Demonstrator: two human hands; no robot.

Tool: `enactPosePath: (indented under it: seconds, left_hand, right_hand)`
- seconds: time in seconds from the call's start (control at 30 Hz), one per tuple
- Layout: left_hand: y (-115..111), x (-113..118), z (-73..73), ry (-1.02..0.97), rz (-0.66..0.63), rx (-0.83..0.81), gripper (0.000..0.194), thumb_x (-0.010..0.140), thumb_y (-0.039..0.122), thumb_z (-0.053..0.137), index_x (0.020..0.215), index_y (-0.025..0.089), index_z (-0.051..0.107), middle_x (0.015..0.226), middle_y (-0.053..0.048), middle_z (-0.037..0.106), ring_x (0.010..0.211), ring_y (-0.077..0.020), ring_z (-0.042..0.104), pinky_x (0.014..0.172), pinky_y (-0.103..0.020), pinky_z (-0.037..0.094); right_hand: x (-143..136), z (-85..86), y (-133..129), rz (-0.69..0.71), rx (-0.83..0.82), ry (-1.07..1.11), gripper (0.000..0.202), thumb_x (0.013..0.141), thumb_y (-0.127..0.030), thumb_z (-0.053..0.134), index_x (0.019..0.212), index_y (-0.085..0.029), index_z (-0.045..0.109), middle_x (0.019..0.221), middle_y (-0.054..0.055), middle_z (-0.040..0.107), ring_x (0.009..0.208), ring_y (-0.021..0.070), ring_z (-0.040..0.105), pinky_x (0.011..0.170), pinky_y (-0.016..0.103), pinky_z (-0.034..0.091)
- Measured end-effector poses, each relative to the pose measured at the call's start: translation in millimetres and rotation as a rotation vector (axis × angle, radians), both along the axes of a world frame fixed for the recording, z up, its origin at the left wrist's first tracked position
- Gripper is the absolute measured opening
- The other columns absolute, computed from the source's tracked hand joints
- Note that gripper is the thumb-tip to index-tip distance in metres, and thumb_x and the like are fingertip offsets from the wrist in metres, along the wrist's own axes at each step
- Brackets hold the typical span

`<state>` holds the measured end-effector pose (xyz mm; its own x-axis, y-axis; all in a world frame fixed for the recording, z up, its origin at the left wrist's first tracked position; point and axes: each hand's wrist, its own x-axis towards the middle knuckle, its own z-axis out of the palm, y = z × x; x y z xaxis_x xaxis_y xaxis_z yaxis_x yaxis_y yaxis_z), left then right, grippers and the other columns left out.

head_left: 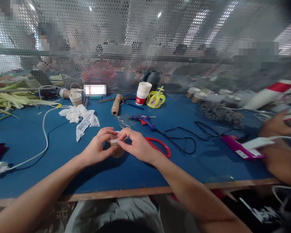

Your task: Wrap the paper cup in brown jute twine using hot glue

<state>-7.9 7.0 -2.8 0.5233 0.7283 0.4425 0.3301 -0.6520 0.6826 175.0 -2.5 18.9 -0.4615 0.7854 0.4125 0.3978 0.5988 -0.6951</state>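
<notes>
Near the front of the blue table I have a small paper cup (117,152), its side brownish like wound twine and its rim white. My left hand (98,146) curls around the cup's left side, thumb low and fingers at the rim. With thumb and fingers pinched, my right hand (136,144) grips a strand of twine (122,123) against the upper side of the cup. That strand runs back to a spool of twine (115,105) lying beyond my hands. Behind my right hand lies a blue glue gun (145,120) with a red trigger.
A red loop (167,151) lies right of my right hand. Crumpled white plastic (80,115) is at left, stacked paper cups (144,93) and a yellow crown-like piece (156,99) at the back. Black cable leads to a purple power strip (242,147), near another person's arm (281,152).
</notes>
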Motion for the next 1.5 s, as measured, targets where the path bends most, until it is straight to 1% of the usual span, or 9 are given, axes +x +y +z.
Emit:
enactPosePath:
  seconds: [0.17,0.37,0.53,0.67,0.83,1.0,1.13,1.33,1.5]
  left_hand:
    - [0.3,2.3,1.1,-0.025,0.006,-0.04,0.013,0.077,0.021,0.055,0.086,0.014,0.061,0.105,-0.014,0.06,0.115,-0.0259,0.047,0.097,-0.044,0.039]
    - [1.5,0.6,3.5,-0.101,0.02,-0.215,0.006,0.073,0.022,0.059,0.075,0.017,0.061,0.108,-0.012,0.06,0.116,-0.0249,0.048,0.099,-0.042,0.037]
    - [2.2,-0.7,3.0,-0.191,-0.004,-0.359,0.01,0.072,0.026,0.062,0.072,0.017,0.061,0.106,-0.011,0.062,0.115,-0.0244,0.049,0.1,-0.041,0.035]
    - [2.2,-1.2,1.0,-0.228,-0.025,-0.421,0.013,0.072,0.029,0.063,0.075,0.017,0.062,0.105,-0.009,0.062,0.114,-0.0228,0.05,0.1,-0.039,0.035]
    - [0.7,-0.5,2.1,-0.181,-0.024,-0.382,0.011,0.073,0.027,0.06,0.075,0.016,0.06,0.102,-0.01,0.062,0.11,-0.0227,0.051,0.096,-0.038,0.037]
    - [0.0,0.2,11.2,-0.052,0.003,-0.275,0.01,0.071,0.025,0.06,0.073,0.016,0.058,0.091,-0.008,0.062,0.1,-0.0222,0.054,0.089,-0.036,0.041]
    - [2.1,-2.1,18.6,0.02,-0.017,-0.255,0.011,0.075,0.026,0.055,0.072,0.016,0.057,0.09,-0.007,0.062,0.09,-0.0197,0.057,0.082,-0.033,0.044]
    - [5.9,-3.0,29.1,0.139,-0.042,-0.22,0.015,0.076,0.026,0.051,0.066,0.016,0.056,0.085,-0.005,0.061,0.083,-0.0181,0.058,0.08,-0.031,0.045]
    - [10.8,-2.2,35.0,0.178,-0.042,-0.226,0.011,0.073,0.026,0.054,0.07,0.016,0.06,0.081,-0.003,0.061,0.076,-0.0176,0.058,0.075,-0.031,0.046]
  right_hand:
    - [1.3,-0.3,0.4,0.019,0.01,-0.001,0.007,0.081,-0.021,0.053,0.075,-0.021,0.049,0.081,0.003,0.058,0.082,0.0162,0.056,0.08,0.033,0.044]
    - [1.8,-1.1,2.9,0.015,0.012,0.05,0.008,0.082,-0.021,0.053,0.075,-0.021,0.049,0.096,0.006,0.06,0.096,0.017,0.055,0.087,0.035,0.041]
    - [1.6,-2.5,2.2,0.0,-0.083,0.101,0.006,0.082,-0.021,0.053,0.076,-0.02,0.051,0.095,0.006,0.059,0.095,0.0165,0.056,0.086,0.034,0.042]
    - [2.4,-3.6,1.8,-0.006,-0.157,0.149,0.009,0.082,-0.024,0.053,0.075,-0.019,0.05,0.09,0.005,0.059,0.093,0.0165,0.057,0.084,0.033,0.044]
    - [3.2,-4.3,2.1,-0.005,-0.169,0.118,0.007,0.081,-0.024,0.052,0.076,-0.019,0.051,0.086,0.004,0.059,0.089,0.0163,0.057,0.082,0.033,0.044]
    - [1.5,-2.6,2.0,-0.019,-0.141,0.074,0.007,0.08,-0.024,0.053,0.075,-0.019,0.05,0.084,0.004,0.059,0.086,0.0162,0.057,0.081,0.032,0.044]
    - [-0.8,0.9,2.8,-0.012,-0.113,0.016,0.009,0.08,-0.024,0.053,0.073,-0.019,0.051,0.083,0.003,0.06,0.084,0.0166,0.058,0.079,0.032,0.044]
    - [-2.3,10.9,6.1,0.012,-0.057,-0.118,0.008,0.079,-0.022,0.054,0.072,-0.019,0.051,0.08,0.004,0.061,0.075,0.0161,0.057,0.071,0.031,0.045]
    - [-0.2,24.6,15.7,0.078,0.017,-0.215,0.005,0.075,-0.018,0.055,0.071,-0.019,0.053,0.079,0.004,0.062,0.076,0.0171,0.056,0.074,0.033,0.043]
